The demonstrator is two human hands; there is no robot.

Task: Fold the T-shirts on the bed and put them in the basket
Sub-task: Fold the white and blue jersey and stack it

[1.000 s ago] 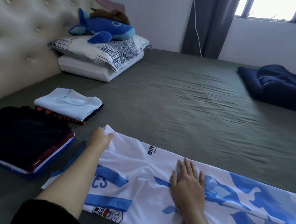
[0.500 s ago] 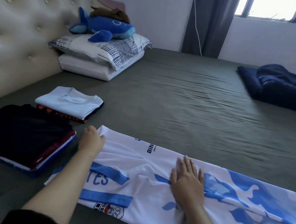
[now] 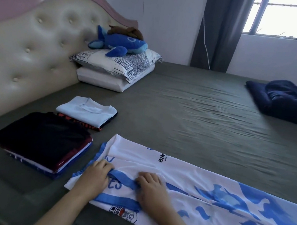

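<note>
A white T-shirt with blue camouflage print (image 3: 200,187) lies folded lengthwise into a long strip across the near edge of the bed (image 3: 200,120). My left hand (image 3: 95,176) and my right hand (image 3: 151,189) sit close together at its left end. Both have curled fingers that grip the fabric at the blue sleeve band. To the left, a stack of folded T-shirts with a dark one on top (image 3: 43,139) rests on the sheet. A smaller folded pile topped by a pale blue T-shirt (image 3: 86,110) lies behind it. No basket is in view.
A padded headboard (image 3: 28,46) runs along the left. Two pillows (image 3: 112,68) with a blue plush whale (image 3: 119,43) sit at the back. A folded navy blanket (image 3: 290,100) lies at the far right. A grey sheet covers the middle of the bed.
My left hand came back from the shirt's far left corner and my right hand slid left. Both now grip the sleeve area with curled fingers. The right hand lay flat before.
</note>
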